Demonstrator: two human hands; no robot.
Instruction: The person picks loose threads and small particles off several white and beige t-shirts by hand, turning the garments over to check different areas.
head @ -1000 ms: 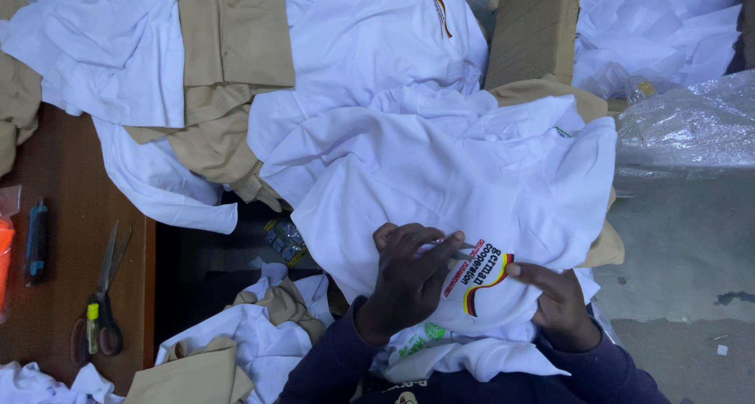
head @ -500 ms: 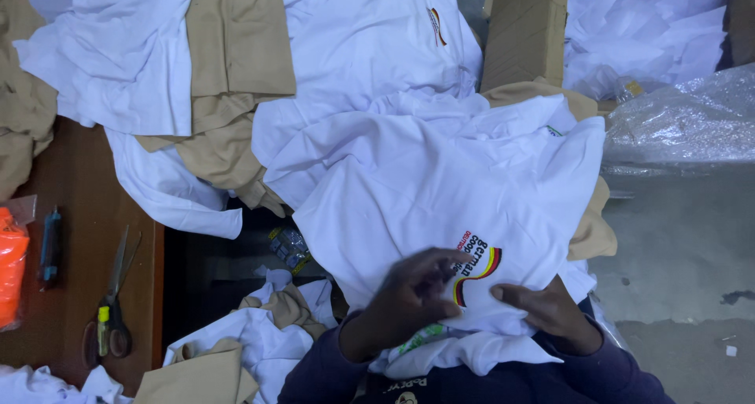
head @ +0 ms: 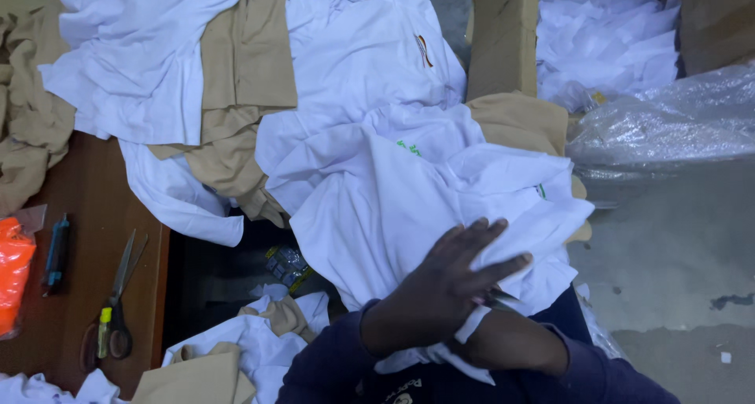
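So, quick read on this one. The left hand (head: 452, 282) is spread wide open, fingers splayed, palm pressed flat on the white shirt (head: 409, 207). It's not gripping anything, just pinning the fabric down. The right forearm (head: 511, 341) crosses under the left wrist w/ a strip of white cloth between them. The right hand itself is tucked out of sight under there, so can't tell if it's open or closed, or what it's got.

The shirt lies crumpled across the person's lap, top end draped over a heap of other white and tan garments (head: 244, 58) that spills from the bench (head: 86, 207) toward a cardboard box (head: 503, 27). There's a clear plastic bag (head: 668, 121) off to the right, above the bare concrete floor (head: 676, 255). On the bench, well apart from both hands, are scissors (head: 114, 302), a blue pen-like tool (head: 55, 255) and an orange packet (head: 14, 274).

Imo the step in hand is flattening or turning the shirt's lower part, i.e. mid-handling, nothing finished. The cloth is bunched up, so the next move prob needs the arms uncrossed and a proper hold on an edge or hem. A flat palm alone won't shift soft fabric cleanly, and the loose pile just beside it could drag along.
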